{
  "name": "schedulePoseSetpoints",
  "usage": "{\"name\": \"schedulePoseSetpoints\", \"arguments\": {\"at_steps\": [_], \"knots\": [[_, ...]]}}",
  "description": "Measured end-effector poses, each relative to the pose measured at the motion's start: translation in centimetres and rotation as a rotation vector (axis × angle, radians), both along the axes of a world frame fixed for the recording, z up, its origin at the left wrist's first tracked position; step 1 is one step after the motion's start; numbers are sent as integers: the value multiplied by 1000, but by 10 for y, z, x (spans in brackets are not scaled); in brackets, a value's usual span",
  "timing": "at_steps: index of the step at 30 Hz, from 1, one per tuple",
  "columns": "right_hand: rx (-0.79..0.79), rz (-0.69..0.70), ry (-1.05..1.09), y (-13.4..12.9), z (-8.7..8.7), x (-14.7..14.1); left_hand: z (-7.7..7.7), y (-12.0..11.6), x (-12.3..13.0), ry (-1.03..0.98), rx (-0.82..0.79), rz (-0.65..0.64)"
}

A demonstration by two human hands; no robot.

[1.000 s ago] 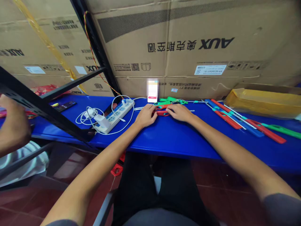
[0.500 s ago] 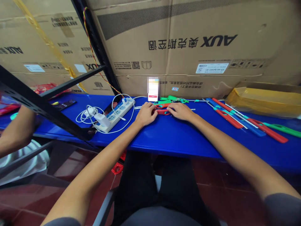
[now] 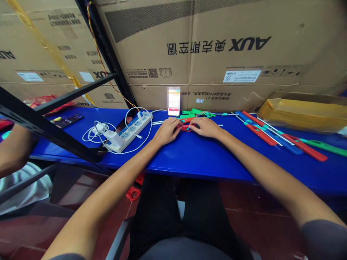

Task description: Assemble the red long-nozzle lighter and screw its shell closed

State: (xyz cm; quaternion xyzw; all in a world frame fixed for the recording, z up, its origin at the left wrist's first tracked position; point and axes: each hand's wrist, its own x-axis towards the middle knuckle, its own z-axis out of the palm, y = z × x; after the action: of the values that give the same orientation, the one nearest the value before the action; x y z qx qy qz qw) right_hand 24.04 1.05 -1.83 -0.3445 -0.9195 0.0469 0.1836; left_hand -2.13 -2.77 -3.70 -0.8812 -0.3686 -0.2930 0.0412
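Note:
My left hand rests on the blue tabletop, its fingers bent round the left end of a red long-reach lighter. From the other side, my right hand curls its fingers onto the same lighter. A second red lighter lies just behind it, and green lighters sit farther back near the carton. Thin metal rods stick out past both hands. My fingers partly cover the red handles, so their full shape is hidden.
A lit phone stands upright behind my hands. To the left are a power strip with white cables and a black metal frame. Several lighters lie at right, before a yellow-taped box. Another person's arm is at far left.
The view has shifted slightly, so the scene sits a little farther left. Both hands stay at the red lighter, with only small finger movement.

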Motion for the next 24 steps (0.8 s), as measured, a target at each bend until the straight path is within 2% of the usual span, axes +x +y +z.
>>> {"name": "schedulePoseSetpoints", "arguments": {"at_steps": [14, 24], "knots": [[-15, 30, -6, 0, 1, 0, 0, 0, 0, -49, -26, -49], [-43, 82, -1, 2, 4, 3, -1, -2, -1, -77, -46, -39]]}}
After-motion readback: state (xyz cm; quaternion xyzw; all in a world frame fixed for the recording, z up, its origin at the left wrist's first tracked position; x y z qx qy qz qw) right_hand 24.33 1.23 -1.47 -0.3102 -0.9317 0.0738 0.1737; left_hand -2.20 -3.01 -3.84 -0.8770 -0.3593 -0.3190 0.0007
